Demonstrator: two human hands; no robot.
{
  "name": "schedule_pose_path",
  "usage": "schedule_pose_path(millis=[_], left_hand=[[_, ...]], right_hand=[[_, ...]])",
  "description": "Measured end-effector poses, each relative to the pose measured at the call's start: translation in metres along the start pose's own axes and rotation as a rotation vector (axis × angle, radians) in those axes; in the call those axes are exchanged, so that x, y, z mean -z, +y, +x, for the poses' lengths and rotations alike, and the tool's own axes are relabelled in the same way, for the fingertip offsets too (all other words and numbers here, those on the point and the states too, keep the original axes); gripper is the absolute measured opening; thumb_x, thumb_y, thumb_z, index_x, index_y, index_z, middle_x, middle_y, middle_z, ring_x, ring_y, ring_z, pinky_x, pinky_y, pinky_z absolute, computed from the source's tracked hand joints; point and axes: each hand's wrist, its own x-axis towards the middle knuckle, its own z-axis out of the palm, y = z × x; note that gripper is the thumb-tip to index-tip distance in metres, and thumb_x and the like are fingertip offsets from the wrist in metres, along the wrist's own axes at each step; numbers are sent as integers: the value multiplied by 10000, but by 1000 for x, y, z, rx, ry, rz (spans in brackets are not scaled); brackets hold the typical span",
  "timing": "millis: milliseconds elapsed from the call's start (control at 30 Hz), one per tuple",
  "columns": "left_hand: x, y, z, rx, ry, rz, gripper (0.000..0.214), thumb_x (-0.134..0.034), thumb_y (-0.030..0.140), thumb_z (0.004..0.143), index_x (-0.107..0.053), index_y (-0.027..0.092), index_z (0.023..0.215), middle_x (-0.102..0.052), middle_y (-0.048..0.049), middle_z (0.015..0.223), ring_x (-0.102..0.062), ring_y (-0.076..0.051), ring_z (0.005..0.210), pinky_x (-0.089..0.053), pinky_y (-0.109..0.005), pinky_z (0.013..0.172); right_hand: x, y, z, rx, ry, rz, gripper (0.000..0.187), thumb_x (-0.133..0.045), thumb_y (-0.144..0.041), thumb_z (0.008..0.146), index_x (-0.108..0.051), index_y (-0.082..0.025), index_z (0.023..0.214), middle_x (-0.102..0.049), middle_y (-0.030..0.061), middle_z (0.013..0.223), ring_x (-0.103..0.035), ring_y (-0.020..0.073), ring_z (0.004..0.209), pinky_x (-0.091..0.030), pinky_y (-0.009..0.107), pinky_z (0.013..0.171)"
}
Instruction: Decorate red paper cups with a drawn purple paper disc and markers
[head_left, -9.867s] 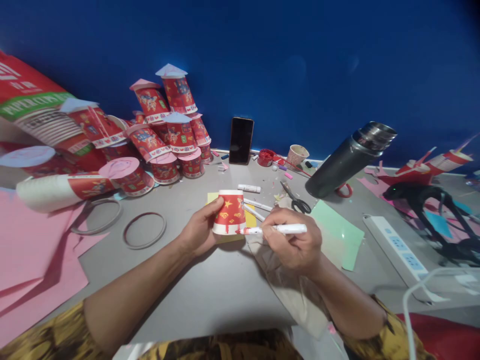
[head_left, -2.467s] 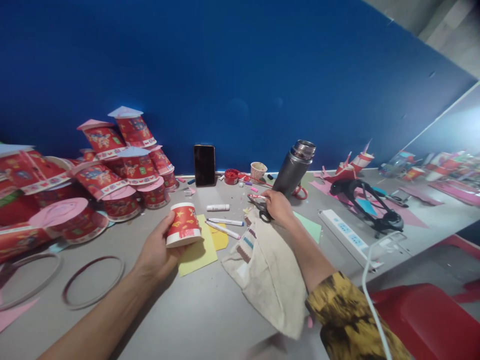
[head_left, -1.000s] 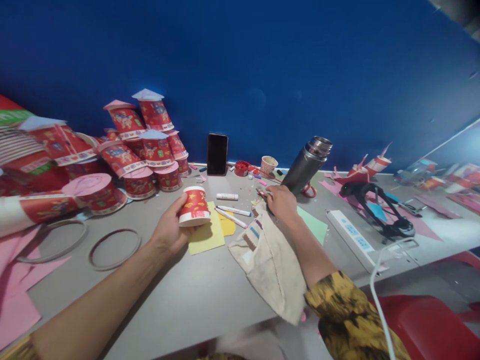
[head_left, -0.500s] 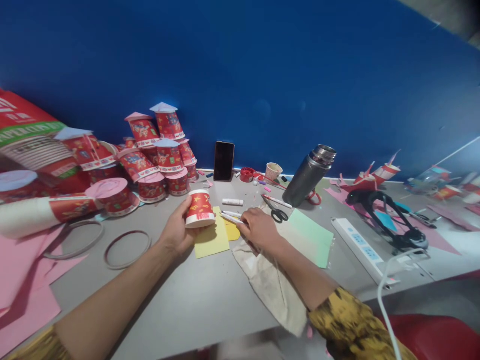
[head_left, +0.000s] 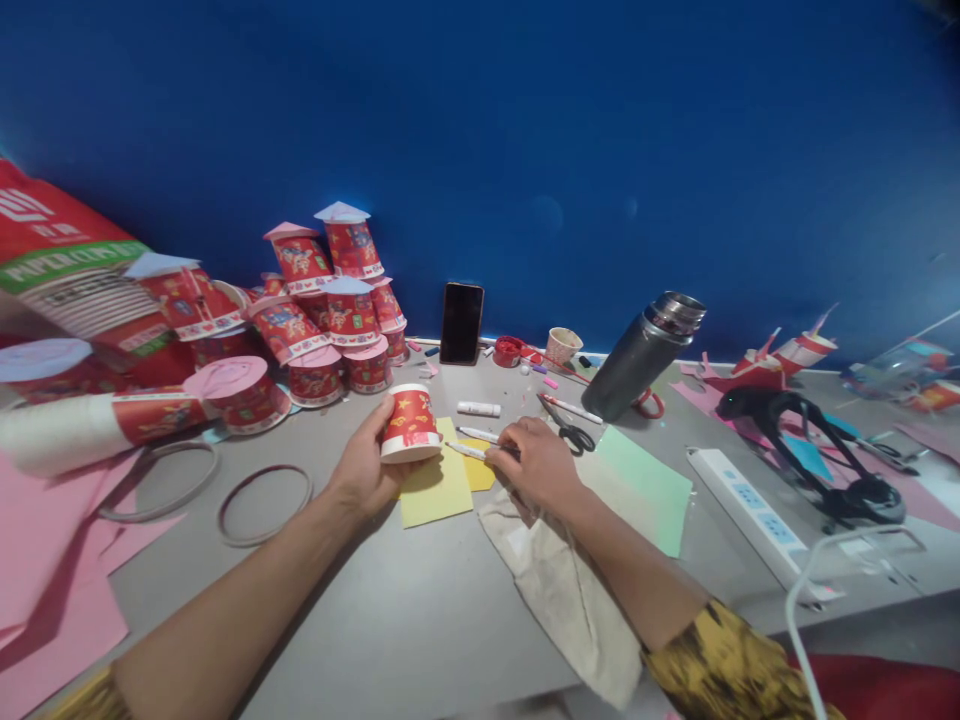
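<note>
Across the grey table under the blue wall it's pretty cluttered. There's a big pile of red decorated paper cups at the back left and loose pink paper sheets on the left edge. A floppy beige cloth bag lies under the right forearm, and a dark steel flask sits further back right. A pale green paper sheet and a white power strip are off to the right, both well clear.

The left hand is wrapped around an upside-down red paper cup with yellow stars, held just above a yellow paper sheet. The right hand is just to the right of it, fingers curled down and closed over one end of a thin white marker pen. Can't tell if the pen is off the table yet.

The pen's long axis runs left-right, with its free end pointing at the cup's rim, close but not touching. So the right hand is the nearer one to the pen, and the cup is right beside it.

Two more white markers lie just behind, and black-handled scissors sit past the knuckles. Nothing's in the gap between pen and cup.
</note>
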Motion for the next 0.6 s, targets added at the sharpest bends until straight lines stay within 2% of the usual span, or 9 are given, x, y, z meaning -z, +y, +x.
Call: schedule_pose_path(millis=[67,133,233,300,400,500,600], left_hand=[[0,-1,-1,11,-12,-6,325,-503,378,1059,-683,112,1111,-742,-84,802,-740,-215,615,-665,-368,608],[0,-1,-3,26,-28,-10,333,-508,377,1057,-680,107,1149,-753,-97,829,-752,-226,636,-665,-372,607],[-1,-2,-6,53,-47,-3,353,-522,395,1048,-680,108,1178,-773,-118,870,-766,-246,657,-662,-384,598],[-1,-2,-8,65,-57,-5,362,-527,409,1046,-686,108,1171,-781,-127,882,-770,-250,659,-658,-383,595],[-1,-3,-10,86,-72,-9,383,-521,431,1052,-695,101,1139,-786,-133,877,-776,-254,664,-658,-381,600],[0,-5,-11,92,-88,5,406,-502,441,1064,-707,93,1110,-790,-137,884,-781,-254,676,-661,-377,608],[2,-7,-10,81,-117,10,410,-516,439,1060,-720,86,1098,-787,-142,883,-778,-252,690,-664,-379,639]], right_hand=[[-1,3,4,-34,41,-16,195,-689,-369,1010,-774,-204,1069,-715,92,1113,-621,252,1137,-431,305,881],[-2,7,9,-42,16,-40,206,-691,-355,1007,-783,-205,1114,-703,108,1141,-613,265,1170,-441,316,917],[-2,12,13,-13,-13,-45,159,-690,-309,993,-795,-193,1027,-705,115,1100,-613,276,1151,-447,336,959],[-2,14,14,-7,66,10,146,-661,-280,989,-769,-183,974,-717,112,1073,-624,271,1116,-452,348,965],[0,14,11,-70,184,253,154,-620,-317,973,-713,-197,950,-720,56,897,-659,234,906,-481,336,835],[4,10,6,-123,215,630,196,-639,-391,911,-692,-214,978,-663,-14,724,-615,187,681,-467,303,671],[14,0,1,-169,223,1001,258,-745,-431,801,-702,-213,932,-612,-42,648,-533,143,566,-426,270,562]])
